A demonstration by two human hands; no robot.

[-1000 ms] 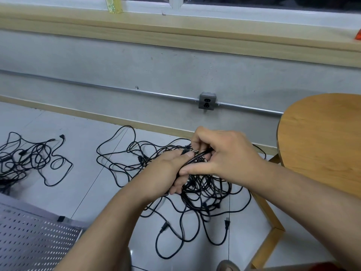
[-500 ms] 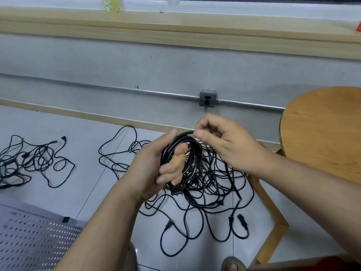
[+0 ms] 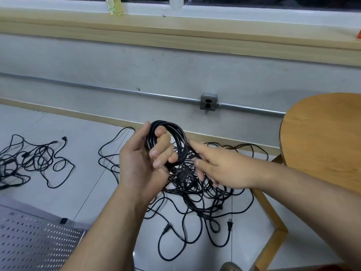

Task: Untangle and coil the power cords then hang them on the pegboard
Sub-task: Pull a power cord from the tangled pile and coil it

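Note:
My left hand (image 3: 140, 163) is raised over the floor and grips a coil of black power cord (image 3: 173, 126), with the fingers curled through its loops. Just right of the coil is my right hand (image 3: 224, 167), blurred; a strand from the coil runs in under its index finger, and the hand seems to hold that strand. A plug hangs at the coil's lower edge. Below both hands a tangle of black cords (image 3: 195, 198) lies spread on the pale floor. The perforated grey pegboard (image 3: 29, 243) lies flat at the lower left.
A second, smaller heap of black cords (image 3: 29, 159) lies on the floor at the far left. A round wooden table (image 3: 322, 137) with angled legs stands at the right. A wall outlet (image 3: 208, 101) sits on a metal conduit behind.
The coil has come into plain view in my left hand, which turned palm-up. My right hand swung from the coil's top down to its right side, drawing a strand with it.

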